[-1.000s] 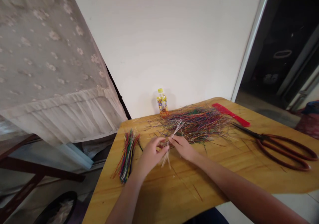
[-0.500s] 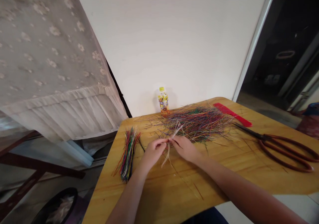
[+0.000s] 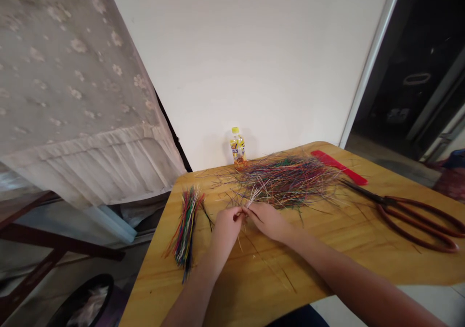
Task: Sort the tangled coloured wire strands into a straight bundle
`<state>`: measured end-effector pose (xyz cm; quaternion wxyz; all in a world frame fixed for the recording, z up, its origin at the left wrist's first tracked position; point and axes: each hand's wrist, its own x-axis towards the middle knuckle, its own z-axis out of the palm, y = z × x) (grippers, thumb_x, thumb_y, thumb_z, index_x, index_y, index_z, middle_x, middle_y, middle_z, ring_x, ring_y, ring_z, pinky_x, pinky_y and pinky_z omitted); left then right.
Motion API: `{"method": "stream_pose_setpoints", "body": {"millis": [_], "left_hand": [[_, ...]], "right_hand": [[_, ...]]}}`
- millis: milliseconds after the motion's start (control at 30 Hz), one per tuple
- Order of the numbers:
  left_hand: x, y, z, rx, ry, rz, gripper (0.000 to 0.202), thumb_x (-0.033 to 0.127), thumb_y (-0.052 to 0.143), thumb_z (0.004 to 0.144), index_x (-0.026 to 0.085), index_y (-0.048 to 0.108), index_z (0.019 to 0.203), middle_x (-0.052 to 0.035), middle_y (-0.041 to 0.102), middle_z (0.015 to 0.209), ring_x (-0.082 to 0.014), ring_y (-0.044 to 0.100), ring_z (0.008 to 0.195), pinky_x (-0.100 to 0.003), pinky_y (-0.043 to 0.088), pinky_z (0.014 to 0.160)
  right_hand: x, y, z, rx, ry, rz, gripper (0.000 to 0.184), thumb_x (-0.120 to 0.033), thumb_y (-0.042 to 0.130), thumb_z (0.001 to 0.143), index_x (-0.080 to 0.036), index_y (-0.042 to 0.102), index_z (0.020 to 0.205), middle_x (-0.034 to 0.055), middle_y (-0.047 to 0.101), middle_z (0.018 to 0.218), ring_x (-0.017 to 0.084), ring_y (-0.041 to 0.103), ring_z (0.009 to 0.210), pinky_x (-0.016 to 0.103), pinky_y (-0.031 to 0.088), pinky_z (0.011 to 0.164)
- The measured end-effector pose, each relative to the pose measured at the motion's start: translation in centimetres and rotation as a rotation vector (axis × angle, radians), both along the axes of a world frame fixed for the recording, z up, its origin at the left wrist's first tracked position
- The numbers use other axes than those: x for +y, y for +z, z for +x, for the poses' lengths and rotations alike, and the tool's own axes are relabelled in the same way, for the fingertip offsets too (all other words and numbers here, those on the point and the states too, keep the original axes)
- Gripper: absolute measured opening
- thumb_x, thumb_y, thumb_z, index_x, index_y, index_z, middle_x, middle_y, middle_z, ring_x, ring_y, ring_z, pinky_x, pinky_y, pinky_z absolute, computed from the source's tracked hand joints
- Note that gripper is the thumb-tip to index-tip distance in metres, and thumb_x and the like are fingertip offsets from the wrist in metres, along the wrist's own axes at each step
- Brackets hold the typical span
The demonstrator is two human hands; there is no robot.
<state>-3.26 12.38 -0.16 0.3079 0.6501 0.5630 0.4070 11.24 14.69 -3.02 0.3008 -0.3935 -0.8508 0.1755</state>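
Left hand (image 3: 227, 227) and right hand (image 3: 267, 220) are both closed, fingertips meeting near mid-bench, gripping between them a small tuft of pale strands (image 3: 253, 197) that points toward the far edge. The wooden bench (image 3: 156, 273) carries a loose heap of multicoloured strands (image 3: 286, 181) along its far edge, just beyond the hands. A tight bundle of coloured strands (image 3: 186, 230) lies near the left edge, just beside the left hand. A yellow-labelled plastic bottle (image 3: 237, 147) stands upright at the far edge. A red comb (image 3: 337, 167) lies at the far right corner. Scissors with dark red loop handles (image 3: 414, 223) lie along the right edge, blades toward the heap.
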Motion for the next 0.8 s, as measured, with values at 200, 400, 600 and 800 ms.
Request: {"method": "stream_pose_setpoints", "body": {"millis": [200,400,600,800], "left_hand": [[0.2,0.1,-1.5,-0.184,-0.158,-0.414,0.009,0.017,0.064,0.063,0.02,0.068,0.057,0.0001,0.063,0.051,-0.0147,0.057,0.048,-0.023,0.04,0.048],[0.2,0.3,-3.6,-0.337,-0.388,-0.789,0.024,0.031,0.08,0.051,0.015,0.07,0.066,-0.0039,0.067,0.064,-0.008,0.054,0.047,-0.018,0.037,0.045],[-0.3,0.8,-3.3,-0.488,-0.508,-0.777,0.036,0.042,0.081,0.051,0.012,0.067,0.065,-0.0026,0.06,0.06,-0.0027,0.034,0.041,-0.018,0.022,0.04],[0.3,0.7,-2.3,-0.074,-0.298,-0.228,0.024,0.041,0.065,0.072,0.017,0.064,0.066,0.0036,0.05,0.056,-0.0092,0.037,0.05,-0.02,0.027,0.048]], "right_hand": [[-0.4,0.7,0.6,-0.174,0.149,0.162,0.03,-0.023,0.034,0.093,-0.017,0.061,0.08,0.0087,0.064,0.077,0.02,0.058,0.067,0.029,0.039,0.061],[-0.7,1.4,1.0,-0.041,0.371,0.096,0.031,-0.025,0.035,0.094,-0.019,0.061,0.076,0.0049,0.063,0.076,0.017,0.057,0.07,0.028,0.041,0.067],[-0.8,1.7,0.8,0.2,0.434,-0.075,0.041,-0.036,0.029,0.096,-0.018,0.054,0.069,0.0014,0.056,0.067,0.014,0.05,0.064,0.027,0.04,0.064],[0.4,0.4,0.1,0.518,0.223,-0.451,0.047,-0.059,0.042,0.084,-0.02,0.042,0.06,-0.0047,0.037,0.055,0.011,0.035,0.054,0.024,0.031,0.052]]}}
